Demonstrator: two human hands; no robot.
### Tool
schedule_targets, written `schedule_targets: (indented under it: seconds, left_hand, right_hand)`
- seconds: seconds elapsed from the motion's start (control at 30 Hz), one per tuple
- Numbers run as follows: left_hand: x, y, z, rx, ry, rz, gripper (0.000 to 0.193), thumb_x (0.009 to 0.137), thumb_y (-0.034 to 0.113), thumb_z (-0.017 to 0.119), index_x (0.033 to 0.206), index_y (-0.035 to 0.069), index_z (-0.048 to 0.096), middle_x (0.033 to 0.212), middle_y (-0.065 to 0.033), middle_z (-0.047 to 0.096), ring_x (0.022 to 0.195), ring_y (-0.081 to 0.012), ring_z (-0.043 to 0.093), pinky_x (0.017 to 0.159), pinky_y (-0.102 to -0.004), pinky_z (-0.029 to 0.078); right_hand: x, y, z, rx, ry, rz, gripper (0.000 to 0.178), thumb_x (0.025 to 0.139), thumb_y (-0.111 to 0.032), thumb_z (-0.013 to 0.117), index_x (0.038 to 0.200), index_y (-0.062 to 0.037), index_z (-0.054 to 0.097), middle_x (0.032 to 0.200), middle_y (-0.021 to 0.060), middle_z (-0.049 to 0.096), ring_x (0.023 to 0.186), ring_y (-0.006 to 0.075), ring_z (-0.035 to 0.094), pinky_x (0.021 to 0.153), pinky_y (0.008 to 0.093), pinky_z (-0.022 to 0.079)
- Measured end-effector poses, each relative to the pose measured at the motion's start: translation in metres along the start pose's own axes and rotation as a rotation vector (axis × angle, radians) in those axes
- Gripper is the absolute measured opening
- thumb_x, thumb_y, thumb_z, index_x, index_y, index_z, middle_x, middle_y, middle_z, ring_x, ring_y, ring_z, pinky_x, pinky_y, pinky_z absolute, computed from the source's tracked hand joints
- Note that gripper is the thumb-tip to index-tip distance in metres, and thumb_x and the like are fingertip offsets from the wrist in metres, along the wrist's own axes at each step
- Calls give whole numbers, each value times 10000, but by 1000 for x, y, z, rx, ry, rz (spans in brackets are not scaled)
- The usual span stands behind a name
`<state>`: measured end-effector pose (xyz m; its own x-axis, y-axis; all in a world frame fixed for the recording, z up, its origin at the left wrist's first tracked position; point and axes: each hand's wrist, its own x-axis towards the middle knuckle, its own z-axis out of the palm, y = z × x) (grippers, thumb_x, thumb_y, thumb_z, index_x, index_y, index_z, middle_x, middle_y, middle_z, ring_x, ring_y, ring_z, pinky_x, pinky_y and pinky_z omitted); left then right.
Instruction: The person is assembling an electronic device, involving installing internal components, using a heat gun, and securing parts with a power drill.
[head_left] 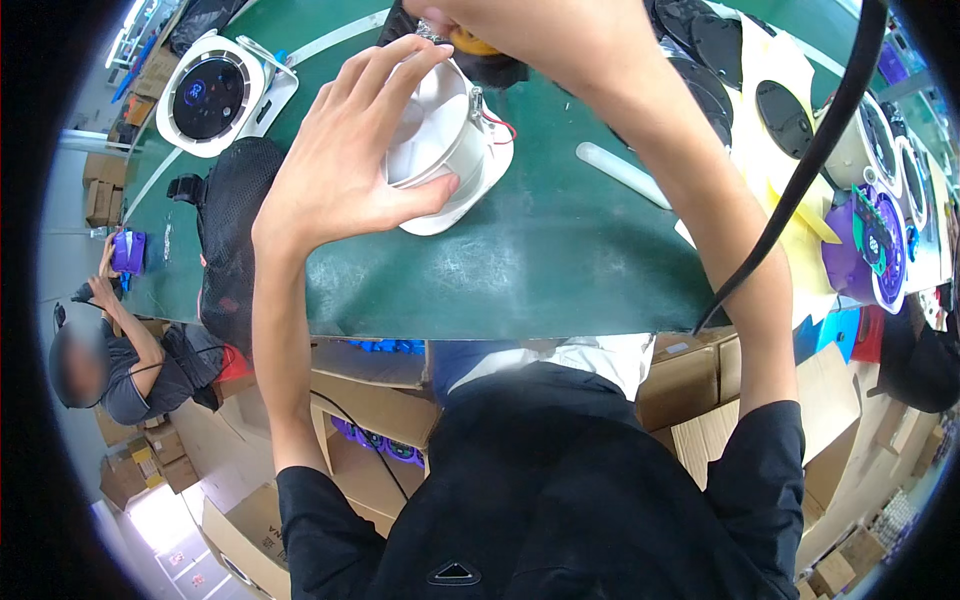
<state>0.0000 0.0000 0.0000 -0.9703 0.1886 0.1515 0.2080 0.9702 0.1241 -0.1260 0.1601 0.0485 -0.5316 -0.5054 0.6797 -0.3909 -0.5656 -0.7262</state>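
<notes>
My left hand (345, 150) is curled over a white round plastic housing (455, 150), fingertips at its far rim and thumb at its near rim. The housing rests on the green table, tilted, with a flat white flange and a short red wire at its right side. My right hand (485, 15) reaches past it to the top edge of the view, above a dark item with a yellow-orange part (472, 42). Small silvery bits (430, 30) lie near its fingertips. Most of its fingers are hidden or cut off, so what they hold cannot be made out.
A white device with a lit round black panel (207, 95) stands far left, by a black mesh bag (240, 210). At right are black discs (785, 118), a white strip (622, 174), and a purple housing (850, 245). A black cable (800, 210) crosses my right forearm. A person (140, 360) works at left.
</notes>
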Motion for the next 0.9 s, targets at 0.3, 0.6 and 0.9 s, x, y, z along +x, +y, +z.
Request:
schedule_targets:
  seconds: [0.3,0.6,0.9]
  left_hand:
    - [-6,-8,-40,94,-146,173,803,573,139,597,1374,208,598,1607,-165,336,1506,-446,220,1209,-592,225]
    - [-4,38,-16,366,-73,352,169,741,158,717,863,88,623,1257,-86,573,1320,-320,475,1169,-567,339]
    - [-1,28,-8,413,15,331,413,842,292,715,1155,53,589,1310,-125,550,1309,-336,486,1150,-535,349]
  right_hand:
    - [12,-9,-25,-281,127,-114,245,927,-215,687,801,-12,630,617,-38,552,571,47,498,533,260,400]
    - [7,-18,-30,-190,24,-131,223,891,-185,673,761,-31,576,587,-26,525,534,71,489,522,270,405]
    - [7,-17,-27,-29,-92,-41,222,893,-174,668,763,-34,554,604,-27,521,552,69,471,541,285,403]
